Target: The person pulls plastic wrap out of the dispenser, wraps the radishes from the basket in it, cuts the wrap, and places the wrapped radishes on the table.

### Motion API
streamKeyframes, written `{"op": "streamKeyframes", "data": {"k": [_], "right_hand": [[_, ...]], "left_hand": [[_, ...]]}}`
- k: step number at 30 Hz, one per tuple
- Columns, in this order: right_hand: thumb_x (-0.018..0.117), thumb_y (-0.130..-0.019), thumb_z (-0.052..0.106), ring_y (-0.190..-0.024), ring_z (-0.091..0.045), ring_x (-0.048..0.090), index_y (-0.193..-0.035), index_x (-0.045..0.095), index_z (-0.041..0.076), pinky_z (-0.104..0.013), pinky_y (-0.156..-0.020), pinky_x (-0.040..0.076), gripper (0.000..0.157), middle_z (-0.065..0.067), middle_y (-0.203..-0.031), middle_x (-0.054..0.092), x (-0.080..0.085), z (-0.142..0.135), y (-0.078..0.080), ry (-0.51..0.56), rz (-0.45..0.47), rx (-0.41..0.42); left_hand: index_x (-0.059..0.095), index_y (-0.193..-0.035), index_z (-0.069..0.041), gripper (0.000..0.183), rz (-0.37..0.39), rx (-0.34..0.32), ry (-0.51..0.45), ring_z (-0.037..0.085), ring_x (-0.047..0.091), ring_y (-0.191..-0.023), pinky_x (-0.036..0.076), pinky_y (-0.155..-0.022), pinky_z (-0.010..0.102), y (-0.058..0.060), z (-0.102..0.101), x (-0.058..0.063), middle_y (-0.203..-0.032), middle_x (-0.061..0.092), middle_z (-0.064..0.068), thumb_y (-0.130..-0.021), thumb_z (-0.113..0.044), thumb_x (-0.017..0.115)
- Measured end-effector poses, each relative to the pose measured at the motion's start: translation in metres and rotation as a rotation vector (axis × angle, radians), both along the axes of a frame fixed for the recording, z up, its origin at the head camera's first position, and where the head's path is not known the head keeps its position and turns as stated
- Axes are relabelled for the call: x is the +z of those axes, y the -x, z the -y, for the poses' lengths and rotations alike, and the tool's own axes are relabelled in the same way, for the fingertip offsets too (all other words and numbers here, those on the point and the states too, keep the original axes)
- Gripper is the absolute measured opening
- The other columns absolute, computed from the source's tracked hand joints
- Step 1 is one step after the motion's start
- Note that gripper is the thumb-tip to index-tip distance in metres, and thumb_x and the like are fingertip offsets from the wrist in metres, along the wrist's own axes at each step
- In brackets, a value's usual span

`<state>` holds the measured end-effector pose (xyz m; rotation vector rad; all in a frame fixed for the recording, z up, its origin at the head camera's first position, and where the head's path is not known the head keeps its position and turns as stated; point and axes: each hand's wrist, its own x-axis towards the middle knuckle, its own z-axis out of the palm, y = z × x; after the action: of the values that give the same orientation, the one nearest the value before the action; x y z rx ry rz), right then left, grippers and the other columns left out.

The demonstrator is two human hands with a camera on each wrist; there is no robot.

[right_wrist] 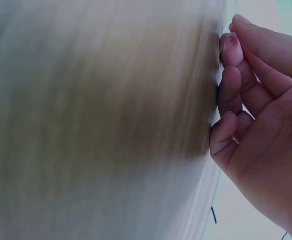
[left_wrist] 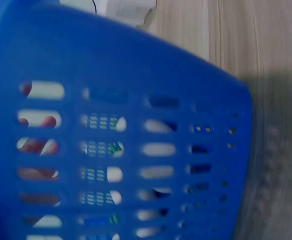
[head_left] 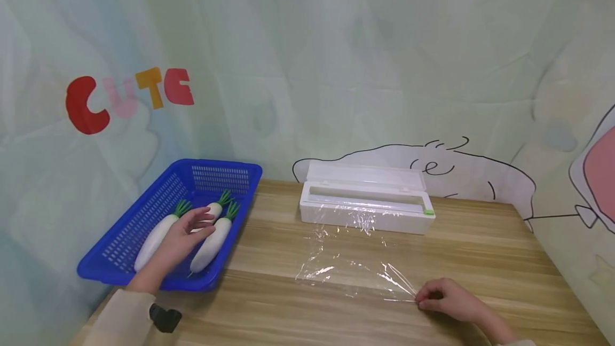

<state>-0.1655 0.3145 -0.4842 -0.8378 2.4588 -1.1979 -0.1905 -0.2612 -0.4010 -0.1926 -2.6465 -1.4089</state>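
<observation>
My right hand [head_left: 449, 299] pinches the near right corner of a clear sheet of plastic wrap [head_left: 355, 274] between thumb and forefinger. The wrap stretches over the table from a white wrap dispenser box [head_left: 365, 217], whose lid [head_left: 362, 175] stands raised. In the right wrist view, a bit of film shows at the fingertips [right_wrist: 231, 42]. My left hand [head_left: 184, 234] hovers in a blue plastic basket [head_left: 230, 276], its fingers parted from the thumb above white radishes. One white radish [head_left: 156, 242] lies left of the hand, another radish [head_left: 211, 247] to its right; the hand partly hides a middle radish [head_left: 214, 209].
A wood-grain table [head_left: 269, 308] carries everything. The basket's slotted wall [left_wrist: 135, 65] blocks most of the left wrist view. Behind the table hangs a printed cloth backdrop [head_left: 336, 68] with coloured letters. A black wrist device [head_left: 165, 318] sits at the left sleeve.
</observation>
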Motion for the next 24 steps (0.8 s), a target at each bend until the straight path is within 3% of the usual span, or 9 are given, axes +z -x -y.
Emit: {"op": "streamKeyframes", "data": {"k": [2, 5, 13, 19, 24], "right_hand": [[0.068, -0.087, 0.01, -0.079, 0.006, 0.054, -0.088, 0.07, 0.005, -0.02, -0.068, 0.045, 0.006, 0.005, -0.084, 0.069, 0.0, 0.0, 0.0, -0.005, 0.003, -0.005], [0.068, -0.087, 0.01, -0.08, 0.006, 0.054, -0.089, 0.07, 0.004, -0.02, -0.068, 0.045, 0.006, 0.004, -0.084, 0.069, 0.0, 0.0, 0.0, -0.013, 0.005, -0.01], [0.067, -0.088, 0.011, -0.079, 0.005, 0.054, -0.09, 0.07, 0.003, -0.02, -0.068, 0.045, 0.008, 0.005, -0.084, 0.068, -0.001, 0.0, -0.001, -0.009, 0.035, -0.017], [0.067, -0.088, 0.013, -0.079, 0.005, 0.054, -0.09, 0.07, 0.006, -0.02, -0.068, 0.045, 0.008, 0.008, -0.085, 0.068, -0.002, -0.003, 0.0, -0.003, 0.032, -0.005], [0.066, -0.089, 0.015, -0.08, 0.005, 0.055, -0.09, 0.07, 0.007, -0.02, -0.068, 0.046, 0.009, 0.008, -0.085, 0.068, -0.001, -0.003, 0.0, 0.0, 0.021, -0.001]], "left_hand": [[0.033, -0.14, 0.011, 0.056, 0.055, 0.0, 0.023, 0.045, 0.053, -0.117, 0.05, -0.09, 0.037, 0.003, 0.006, -0.004, -0.13, 0.05, 0.033, -0.096, -0.012, 0.058], [0.029, -0.142, 0.012, 0.06, 0.128, 0.0, 0.054, 0.047, 0.05, -0.119, 0.047, -0.093, 0.051, 0.007, 0.014, -0.008, -0.132, 0.048, 0.034, -0.096, -0.015, 0.058], [0.03, -0.138, 0.016, 0.065, 0.283, -0.055, 0.165, 0.053, 0.045, -0.12, 0.046, -0.092, 0.054, 0.013, 0.021, -0.009, -0.13, 0.045, 0.039, -0.093, -0.019, 0.061], [0.029, -0.137, 0.018, 0.068, 0.32, -0.06, 0.236, 0.057, 0.041, -0.121, 0.044, -0.093, 0.057, 0.019, 0.018, -0.016, -0.128, 0.044, 0.041, -0.09, -0.017, 0.065], [0.028, -0.136, 0.018, 0.069, 0.352, -0.038, 0.265, 0.053, 0.046, -0.117, 0.043, -0.093, 0.056, 0.022, 0.017, -0.022, -0.125, 0.046, 0.041, -0.09, -0.02, 0.064]]}}
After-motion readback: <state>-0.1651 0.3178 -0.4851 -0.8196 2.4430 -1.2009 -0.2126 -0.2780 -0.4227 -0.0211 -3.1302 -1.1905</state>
